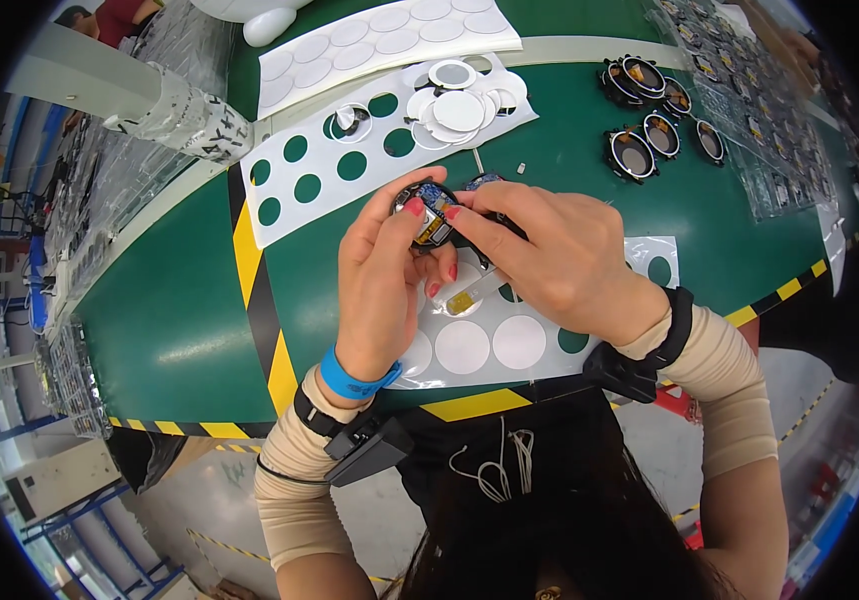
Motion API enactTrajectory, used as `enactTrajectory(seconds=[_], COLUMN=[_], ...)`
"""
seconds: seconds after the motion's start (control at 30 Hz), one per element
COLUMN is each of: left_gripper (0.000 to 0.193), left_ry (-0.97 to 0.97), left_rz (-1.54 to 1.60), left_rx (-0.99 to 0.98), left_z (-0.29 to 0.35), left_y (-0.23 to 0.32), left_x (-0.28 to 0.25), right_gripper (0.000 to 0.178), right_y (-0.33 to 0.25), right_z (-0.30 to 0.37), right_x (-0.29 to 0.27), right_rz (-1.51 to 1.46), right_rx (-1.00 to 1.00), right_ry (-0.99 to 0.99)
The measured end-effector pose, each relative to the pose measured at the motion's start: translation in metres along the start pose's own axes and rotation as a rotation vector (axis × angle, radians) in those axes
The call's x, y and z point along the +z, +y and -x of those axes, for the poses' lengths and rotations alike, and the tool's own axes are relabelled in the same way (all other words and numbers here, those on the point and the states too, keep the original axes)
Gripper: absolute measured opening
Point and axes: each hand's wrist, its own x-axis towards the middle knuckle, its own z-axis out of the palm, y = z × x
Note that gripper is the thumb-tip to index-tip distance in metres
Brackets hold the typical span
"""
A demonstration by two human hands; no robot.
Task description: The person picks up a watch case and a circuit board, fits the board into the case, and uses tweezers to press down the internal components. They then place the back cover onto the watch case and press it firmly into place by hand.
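The left hand (379, 265) has its grip closed on a round black-and-blue electronic module (429, 210), the right hand (571, 255) its own on a dark, partly hidden piece (486, 181) beside it.

A wide fisheye camera on the person's head looks steeply down from above over a green worktop (169, 330), facing away from the body. Fingers (484, 235) of the left hand (374, 285) and right hand (574, 265) lie slightly above centre, within arm's reach of the lens. The forearms (729, 395) enter from below, around the wearer's dark-clothed torso (539, 450). The round field bends the worktop's striped edge (474, 405) and takes in floor (239, 510) toward its lower rim.
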Motion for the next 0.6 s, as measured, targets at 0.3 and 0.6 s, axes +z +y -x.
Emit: enactTrajectory(seconds=[0.3,0.6], left_gripper=[0.03,0.027], left_ry=[0.006,0.045], left_rz=[-0.017,0.006], left_rx=[-0.006,-0.005], left_z=[0.0004,0.0], left_y=[-0.0002,0.0004], left_x=[0.0001,0.003], right_gripper=[0.033,0.03], right_y=[0.0008,-0.0015], right_z=[0.0003,0.0002], right_x=[-0.0001,0.002], right_rz=[0.012,0.01], right_rx=[-0.016,0.006], right_ry=[0.033,0.013])
